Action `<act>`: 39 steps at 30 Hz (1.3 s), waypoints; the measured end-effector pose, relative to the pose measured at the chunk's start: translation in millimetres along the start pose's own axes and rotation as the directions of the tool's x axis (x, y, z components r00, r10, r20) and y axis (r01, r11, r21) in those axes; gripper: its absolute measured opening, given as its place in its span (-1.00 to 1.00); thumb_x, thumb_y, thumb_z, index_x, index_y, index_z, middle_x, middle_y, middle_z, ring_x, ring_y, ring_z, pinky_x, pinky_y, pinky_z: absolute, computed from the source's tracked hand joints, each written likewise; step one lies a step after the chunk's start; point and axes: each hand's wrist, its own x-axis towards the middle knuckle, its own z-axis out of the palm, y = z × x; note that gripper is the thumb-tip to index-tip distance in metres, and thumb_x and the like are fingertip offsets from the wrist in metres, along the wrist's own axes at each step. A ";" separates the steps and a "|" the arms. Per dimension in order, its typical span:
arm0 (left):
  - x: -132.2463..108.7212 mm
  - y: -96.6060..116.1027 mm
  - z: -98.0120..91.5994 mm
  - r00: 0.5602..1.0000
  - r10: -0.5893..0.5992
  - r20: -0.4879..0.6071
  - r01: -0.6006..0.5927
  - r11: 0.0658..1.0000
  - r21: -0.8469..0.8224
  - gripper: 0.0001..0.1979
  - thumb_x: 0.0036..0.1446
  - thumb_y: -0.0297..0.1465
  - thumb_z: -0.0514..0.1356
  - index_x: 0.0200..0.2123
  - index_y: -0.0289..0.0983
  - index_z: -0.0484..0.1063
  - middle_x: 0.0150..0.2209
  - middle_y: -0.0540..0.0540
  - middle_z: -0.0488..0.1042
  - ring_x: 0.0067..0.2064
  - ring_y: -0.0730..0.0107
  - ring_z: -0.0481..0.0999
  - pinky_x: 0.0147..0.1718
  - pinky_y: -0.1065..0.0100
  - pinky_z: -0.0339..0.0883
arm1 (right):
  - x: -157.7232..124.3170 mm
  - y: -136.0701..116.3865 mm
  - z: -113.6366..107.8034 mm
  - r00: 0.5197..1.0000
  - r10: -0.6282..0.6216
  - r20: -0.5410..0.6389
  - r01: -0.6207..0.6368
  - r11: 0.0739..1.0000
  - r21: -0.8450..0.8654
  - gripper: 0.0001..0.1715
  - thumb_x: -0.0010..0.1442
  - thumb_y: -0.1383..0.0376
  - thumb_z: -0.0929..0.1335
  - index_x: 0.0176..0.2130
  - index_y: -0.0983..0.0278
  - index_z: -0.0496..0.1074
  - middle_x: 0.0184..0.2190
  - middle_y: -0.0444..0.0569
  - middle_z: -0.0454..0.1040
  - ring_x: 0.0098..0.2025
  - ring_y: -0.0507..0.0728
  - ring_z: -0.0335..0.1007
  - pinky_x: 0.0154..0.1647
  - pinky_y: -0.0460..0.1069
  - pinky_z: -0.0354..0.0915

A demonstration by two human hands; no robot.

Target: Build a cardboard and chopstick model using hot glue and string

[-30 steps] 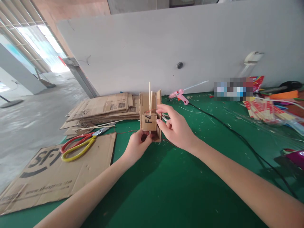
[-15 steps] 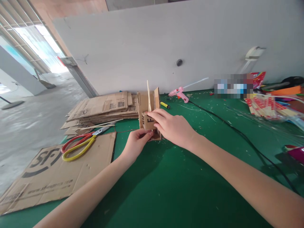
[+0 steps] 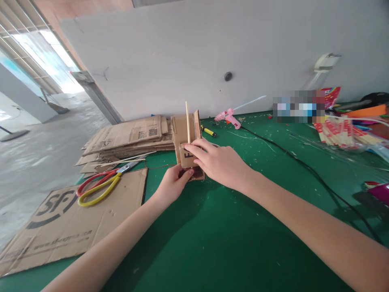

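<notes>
Brown cardboard box [image 3: 186, 134] stands on the green table [image 3: 212, 243], in the middle, near the back. My left hand [image 3: 172, 184] pinches its bottom edge from below. My right hand [image 3: 220, 162] is curled over its front and grips it. A thin wooden stick [image 3: 187, 123] pokes straight up out of it. Red and yellow scissors [image 3: 100, 182] lie to the left on a flat cardboard sheet [image 3: 69, 227].

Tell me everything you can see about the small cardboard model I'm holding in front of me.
The cardboard model is brown corrugated board: upright panels standing on the green table, with a small box at the front bearing a black printed F, partly covered. A thin pale wooden stick rises upright past its top. The left hand grips its base; the right hand lays fingers across the box. Flattened cardboard lies just behind it.
</notes>
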 end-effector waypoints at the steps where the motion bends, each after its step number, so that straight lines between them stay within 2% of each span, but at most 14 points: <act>1: -0.2 -1.8 0.2 0.999 0.036 -0.016 -0.035 0.998 0.056 -0.69 0.11 -0.21 0.21 -0.18 -0.33 0.44 -0.22 -0.17 0.59 -0.15 0.17 0.57 -0.07 0.15 0.41 | -0.5 0.3 -0.9 1.000 -0.016 0.003 0.016 1.000 -0.001 -0.47 0.32 0.33 0.16 0.25 0.24 0.20 0.14 0.10 0.36 -0.38 0.09 0.44 -0.62 0.00 0.07; 6: 5.3 -6.1 0.7 0.964 0.214 -0.157 -0.142 0.915 0.378 -0.79 0.17 -0.27 0.15 -0.27 -0.30 0.44 -0.28 -0.15 0.51 -0.24 0.22 0.52 -0.25 0.26 0.38 | -1.1 5.6 -0.8 0.998 -0.050 -0.039 0.051 0.998 0.023 -0.44 0.33 0.33 0.15 0.29 0.29 0.15 0.16 0.12 0.32 -0.28 0.12 0.43 -0.60 -0.02 0.09; 8: 9.4 -5.7 0.1 0.954 0.255 -0.157 -0.157 0.872 0.463 -0.80 0.19 -0.29 0.13 -0.28 -0.30 0.45 -0.27 -0.15 0.49 -0.24 0.23 0.50 -0.26 0.27 0.36 | -0.4 8.9 3.1 0.997 -0.043 -0.070 0.044 0.999 0.024 -0.41 0.32 0.35 0.16 0.30 0.28 0.12 0.16 0.10 0.32 -0.22 0.15 0.42 -0.59 -0.02 0.12; 13: 11.4 -1.1 -3.9 0.976 0.217 0.026 -0.201 0.847 0.492 -0.78 0.23 -0.37 0.06 -0.30 -0.28 0.49 -0.23 -0.15 0.51 -0.17 0.23 0.51 -0.14 0.25 0.36 | 1.5 17.0 12.8 0.995 -0.089 -0.050 0.091 0.995 0.035 -0.38 0.23 0.52 0.15 0.25 0.27 0.22 0.15 0.04 0.36 -0.09 0.19 0.39 -0.49 -0.02 0.23; 19: -3.6 11.1 4.3 0.945 0.203 0.256 -0.317 0.756 0.573 -0.70 0.22 -0.41 0.06 -0.02 -0.25 0.45 0.03 -0.23 0.38 0.04 0.14 0.44 0.07 0.12 0.34 | 0.7 31.3 1.4 0.999 -0.024 -0.027 0.032 0.929 0.368 -0.64 0.24 0.31 0.27 0.03 0.21 0.40 0.06 -0.05 0.46 -0.08 0.15 0.44 -0.21 0.01 0.36; 26: -21.1 11.9 26.0 0.924 0.244 0.294 -0.381 0.540 0.750 -0.52 0.18 -0.44 0.07 0.19 -0.28 0.25 0.15 -0.28 0.31 0.25 -0.02 0.26 0.26 -0.04 0.14 | -0.1 45.6 -11.3 0.997 0.071 0.035 -0.079 0.895 0.438 -0.52 0.33 0.23 0.22 0.21 0.14 0.30 0.02 -0.01 0.52 -0.07 0.20 0.50 -0.06 0.14 0.36; 28: -26.7 25.4 25.8 0.916 0.248 0.316 -0.400 0.493 0.773 -0.59 0.19 -0.44 0.06 0.12 -0.30 0.31 0.13 -0.27 0.35 0.20 0.00 0.33 0.21 0.00 0.21 | 0.8 48.9 -8.8 0.995 0.089 0.047 -0.100 0.867 0.488 -0.54 0.33 0.24 0.21 0.18 0.17 0.33 -0.02 0.00 0.55 -0.08 0.19 0.51 -0.07 0.14 0.38; 30: -29.9 44.7 19.6 0.918 0.249 0.310 -0.394 0.467 0.792 -0.73 0.24 -0.43 0.01 -0.08 -0.26 0.44 -0.04 -0.20 0.48 0.00 0.10 0.49 0.02 0.10 0.37 | 1.6 53.2 -4.3 0.993 0.111 0.034 -0.111 0.830 0.547 -0.56 0.31 0.29 0.22 0.14 0.19 0.38 -0.03 -0.01 0.55 -0.07 0.17 0.51 -0.04 0.13 0.39; 32: -27.6 61.3 7.8 0.915 0.352 0.195 -0.347 0.443 0.827 -0.77 0.25 -0.42 0.00 -0.26 -0.22 0.46 -0.24 -0.13 0.52 -0.18 0.21 0.52 -0.12 0.18 0.40 | 1.8 57.8 0.0 0.992 0.124 0.026 -0.114 0.785 0.609 -0.56 0.26 0.34 0.25 0.11 0.17 0.42 -0.01 -0.04 0.54 -0.03 0.15 0.50 0.01 0.12 0.39; 33: -23.9 65.8 0.5 0.889 0.446 0.106 -0.319 0.436 0.841 -0.80 0.24 -0.42 0.02 -0.25 -0.21 0.45 -0.25 -0.12 0.51 -0.18 0.22 0.51 -0.12 0.18 0.38 | 1.6 59.7 1.6 0.992 0.126 0.031 -0.117 0.759 0.641 -0.55 0.24 0.35 0.26 0.09 0.16 0.43 -0.01 -0.06 0.54 -0.03 0.14 0.50 0.03 0.12 0.39; 34: -18.5 66.9 -7.2 0.854 0.521 0.018 -0.292 0.450 0.844 -0.81 0.22 -0.41 0.05 -0.18 -0.21 0.44 -0.20 -0.13 0.49 -0.13 0.20 0.50 -0.07 0.17 0.37 | 1.3 61.2 2.7 0.991 0.126 0.038 -0.120 0.734 0.668 -0.55 0.22 0.35 0.26 0.08 0.15 0.45 -0.01 -0.06 0.54 -0.03 0.14 0.50 0.03 0.12 0.40; 36: -4.5 59.2 -21.6 0.809 0.571 -0.141 -0.244 0.545 0.802 -0.64 0.16 -0.38 0.12 0.05 -0.23 0.33 0.00 -0.21 0.40 0.09 0.09 0.39 0.06 0.09 0.30 | 0.7 62.6 3.3 0.990 0.131 0.046 -0.126 0.702 0.701 -0.58 0.21 0.32 0.28 0.05 0.17 0.47 -0.04 -0.04 0.56 -0.05 0.14 0.51 0.02 0.12 0.41; 37: 2.9 51.6 -27.5 0.827 0.530 -0.185 -0.234 0.625 0.745 -0.48 0.11 -0.35 0.17 0.16 -0.25 0.23 0.12 -0.27 0.31 0.18 0.04 0.32 0.11 0.03 0.26 | 0.5 62.5 3.1 0.991 0.130 0.045 -0.123 0.693 0.710 -0.61 0.20 0.30 0.29 0.02 0.19 0.48 -0.06 -0.03 0.56 -0.06 0.14 0.51 0.01 0.12 0.41; 39: 15.0 34.4 -35.3 0.932 0.327 -0.157 -0.192 0.813 0.550 -0.26 0.06 -0.30 0.24 0.28 -0.25 0.04 0.22 -0.34 0.22 0.24 -0.02 0.27 0.14 -0.03 0.24 | 0.5 61.7 2.8 0.992 0.123 0.041 -0.115 0.683 0.721 -0.68 0.20 0.26 0.31 -0.05 0.22 0.49 -0.08 -0.02 0.57 -0.07 0.14 0.51 0.01 0.12 0.41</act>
